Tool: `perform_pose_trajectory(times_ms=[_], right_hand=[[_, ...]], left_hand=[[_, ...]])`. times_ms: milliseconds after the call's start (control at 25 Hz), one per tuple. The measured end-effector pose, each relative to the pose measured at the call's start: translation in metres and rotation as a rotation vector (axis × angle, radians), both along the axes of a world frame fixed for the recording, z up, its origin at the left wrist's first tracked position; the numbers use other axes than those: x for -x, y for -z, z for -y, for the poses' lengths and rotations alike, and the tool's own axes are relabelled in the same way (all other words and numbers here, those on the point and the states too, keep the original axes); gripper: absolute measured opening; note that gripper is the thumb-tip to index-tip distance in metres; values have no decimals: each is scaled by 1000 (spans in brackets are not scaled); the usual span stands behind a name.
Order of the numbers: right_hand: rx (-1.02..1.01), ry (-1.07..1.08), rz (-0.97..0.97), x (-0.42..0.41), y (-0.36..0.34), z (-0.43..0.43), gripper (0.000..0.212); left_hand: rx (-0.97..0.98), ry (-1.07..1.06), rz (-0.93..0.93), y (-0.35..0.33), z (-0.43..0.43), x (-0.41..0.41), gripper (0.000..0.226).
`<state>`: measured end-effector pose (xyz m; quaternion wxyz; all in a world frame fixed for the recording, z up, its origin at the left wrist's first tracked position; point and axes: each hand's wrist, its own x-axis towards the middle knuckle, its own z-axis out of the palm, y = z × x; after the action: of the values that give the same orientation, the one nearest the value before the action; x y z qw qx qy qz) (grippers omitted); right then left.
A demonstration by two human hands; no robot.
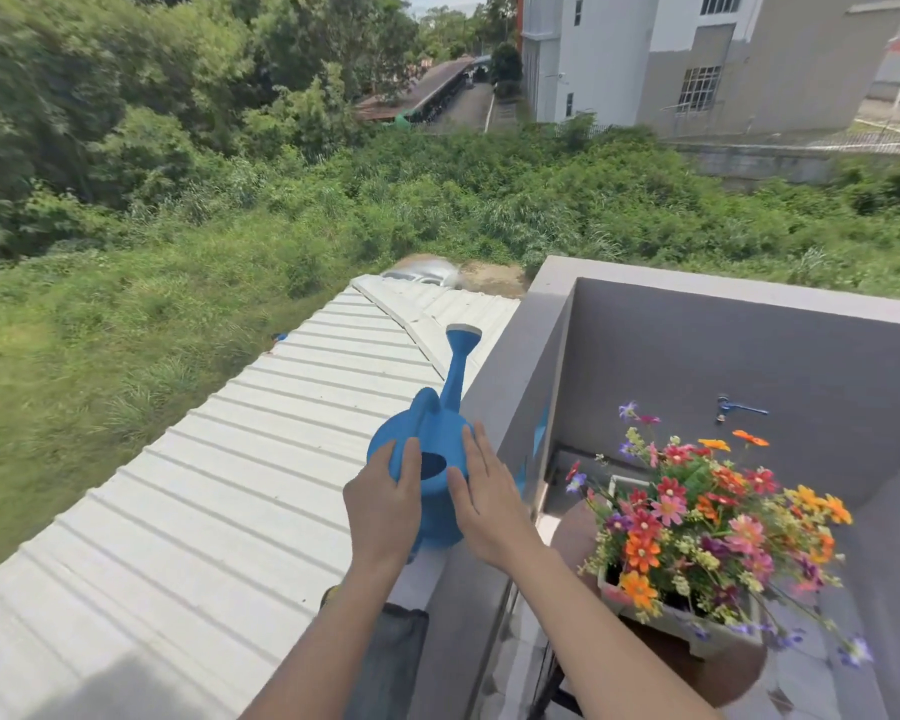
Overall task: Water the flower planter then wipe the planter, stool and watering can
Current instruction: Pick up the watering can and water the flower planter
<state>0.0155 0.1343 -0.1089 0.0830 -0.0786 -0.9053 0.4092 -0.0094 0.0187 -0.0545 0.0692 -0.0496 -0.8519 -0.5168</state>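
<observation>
The blue watering can (437,433), its long spout capped pale, stood on the ledge (520,356); the left hand (383,504) gripped its side, the right hand (489,506) pressed it with straight fingers.

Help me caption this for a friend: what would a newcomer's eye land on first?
The bright blue watering can at centre, on the grey parapet, with the left hand gripping its side and the right hand flat against it. Next, the white planter packed with red, orange and pink flowers at lower right, on a brown stool.
</observation>
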Motion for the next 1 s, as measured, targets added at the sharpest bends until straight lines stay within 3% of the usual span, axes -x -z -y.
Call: perform_pose_trajectory(times_ms=[240, 560, 1000], right_hand=[[72, 80, -172, -31, -52, -24, 57], [-92, 184, -241, -72, -73, -51, 59], [5, 234, -275, -76, -66, -55, 62]], left_hand=[[32, 209, -78, -66, -5, 2, 27], [70, 520, -134, -121, -41, 15, 3], [537, 827, -193, -180, -86, 27, 9]])
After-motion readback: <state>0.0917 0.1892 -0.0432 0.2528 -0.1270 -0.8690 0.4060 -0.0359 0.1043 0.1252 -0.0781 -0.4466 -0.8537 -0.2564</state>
